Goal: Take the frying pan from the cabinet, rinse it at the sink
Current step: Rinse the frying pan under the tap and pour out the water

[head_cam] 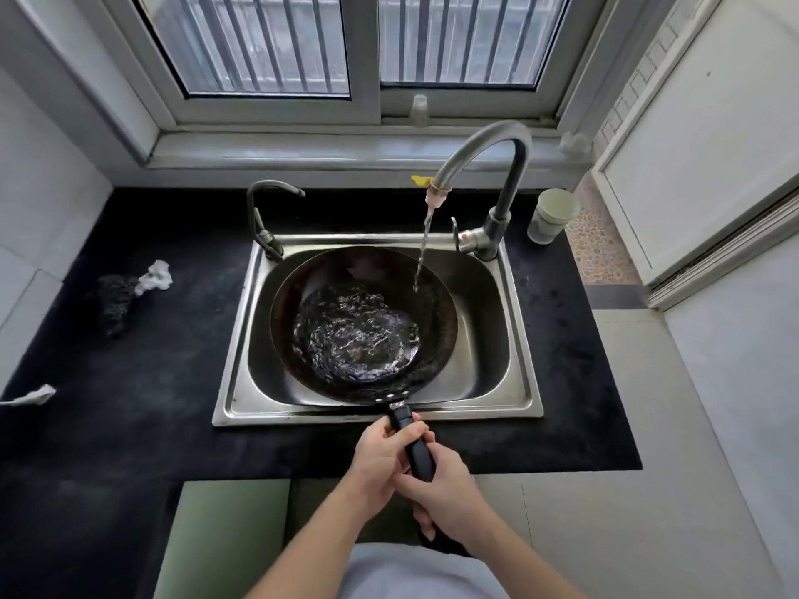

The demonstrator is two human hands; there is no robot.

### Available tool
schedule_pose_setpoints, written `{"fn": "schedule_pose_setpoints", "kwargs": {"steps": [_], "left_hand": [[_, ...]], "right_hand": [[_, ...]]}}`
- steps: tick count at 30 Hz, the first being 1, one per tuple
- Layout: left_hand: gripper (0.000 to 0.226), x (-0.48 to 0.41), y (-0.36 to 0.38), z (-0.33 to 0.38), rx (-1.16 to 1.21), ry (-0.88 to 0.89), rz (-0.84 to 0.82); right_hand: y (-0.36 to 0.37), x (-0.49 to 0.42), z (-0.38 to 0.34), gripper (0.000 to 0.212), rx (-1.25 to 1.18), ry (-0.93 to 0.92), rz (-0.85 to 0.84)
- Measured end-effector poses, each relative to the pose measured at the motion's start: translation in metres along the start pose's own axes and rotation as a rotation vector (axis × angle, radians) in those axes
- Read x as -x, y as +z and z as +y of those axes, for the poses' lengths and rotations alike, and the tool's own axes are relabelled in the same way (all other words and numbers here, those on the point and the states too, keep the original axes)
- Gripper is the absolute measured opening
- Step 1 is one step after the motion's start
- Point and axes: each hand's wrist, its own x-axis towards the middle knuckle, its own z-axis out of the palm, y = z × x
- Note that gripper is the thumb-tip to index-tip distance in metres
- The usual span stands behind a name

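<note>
The round black frying pan [363, 322] is being held in the steel sink [486, 335] under the running grey tap [484, 140], long axis running away from the person [415, 572]. Its black handle [417, 447] is being clasped by both: left grip [382, 449] nearer the bowl, right grip [447, 495] behind. No writing is being made out.

The frying pan [363, 322] fills the sink [519, 399], faucet [512, 183] arching overhead.
</note>
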Motion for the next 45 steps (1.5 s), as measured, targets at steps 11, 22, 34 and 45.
{"fn": "schedule_pose_setpoints", "kwargs": {"steps": [11, 22, 34, 45], "left_hand": [[0.011, -0.005, 0.009, 0.024, -0.019, 0.103, 0.06], [0.015, 0.003, -0.006, 0.018, -0.084, 0.096, 0.091], [0.014, -0.016, 0.032, -0.004, 0.125, -0.101, -0.099], [0.016, -0.01, 0.061, -0.013, 0.144, -0.226, -0.257]], "right_hand": [[-0.008, -0.018, -0.019, 0.021, -0.059, -0.08, -0.07], [0.007, -0.012, -0.009, 0.02, -0.073, -0.063, -0.083], [-0.034, 0.006, -0.007, 0.016, 0.272, -0.048, 0.115], [-0.048, 0.021, 0.011, 0.02, 0.344, -0.005, 0.287]]}}
